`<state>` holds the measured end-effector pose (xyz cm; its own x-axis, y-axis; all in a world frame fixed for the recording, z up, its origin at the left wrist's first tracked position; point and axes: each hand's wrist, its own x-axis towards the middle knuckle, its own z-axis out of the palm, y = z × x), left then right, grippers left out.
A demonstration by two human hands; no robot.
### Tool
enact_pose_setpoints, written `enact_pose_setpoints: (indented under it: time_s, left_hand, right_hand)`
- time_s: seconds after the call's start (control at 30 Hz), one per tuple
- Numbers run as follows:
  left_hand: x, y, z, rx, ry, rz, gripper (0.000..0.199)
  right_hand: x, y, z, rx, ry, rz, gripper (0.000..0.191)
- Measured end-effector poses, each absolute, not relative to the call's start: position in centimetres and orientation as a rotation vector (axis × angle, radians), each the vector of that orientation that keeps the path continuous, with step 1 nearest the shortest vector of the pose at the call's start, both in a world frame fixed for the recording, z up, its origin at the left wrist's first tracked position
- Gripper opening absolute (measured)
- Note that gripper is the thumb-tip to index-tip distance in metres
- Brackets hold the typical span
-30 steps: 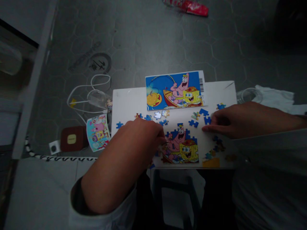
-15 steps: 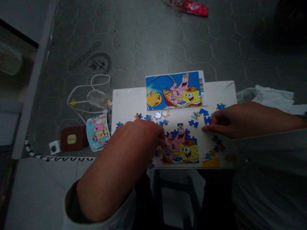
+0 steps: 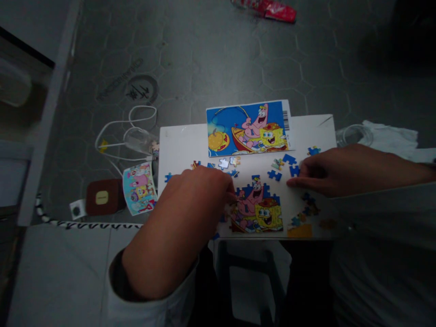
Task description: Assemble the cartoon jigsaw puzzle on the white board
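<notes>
Bending over the left border of a partly joined, brightly printed jigsaw with pink and yellow cartoon figures, the left bare hand is, in the head view, the nearer of the two; the jigsaw lies just to the right of its fingertips, low on a white rectangular tabletop. Those fingertips look drawn close together, but the knuckles cover them, so whether they pinch a piece cannot be told. The joined part is roughly square, with no clear long axis: its near border is straight and sits close to the tabletop's near edge, its far border is stepped with tabs, and its left border is partly hidden. The right bare hand rests farther out to the upper right, fingers curled and thumb reaching forward, beside or touching a loose blue piece; its hold cannot be told either. A strip of bare tabletop separates the jigsaw from that hand, while a glossy rectangular picture card overlaps the far edge.
</notes>
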<state>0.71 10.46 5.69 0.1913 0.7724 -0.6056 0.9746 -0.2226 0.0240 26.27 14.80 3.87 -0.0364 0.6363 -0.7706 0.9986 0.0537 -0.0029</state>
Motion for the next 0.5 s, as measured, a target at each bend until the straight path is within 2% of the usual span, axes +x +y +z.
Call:
enact_pose_setpoints:
  time_s: [0.5]
  left_hand:
    - [1.2, 10.45, 5.85, 2.004, 1.653, -0.789, 0.026]
  right_hand:
    - [26.22, 14.68, 4.05, 1.587, 1.689, -0.752, 0.041]
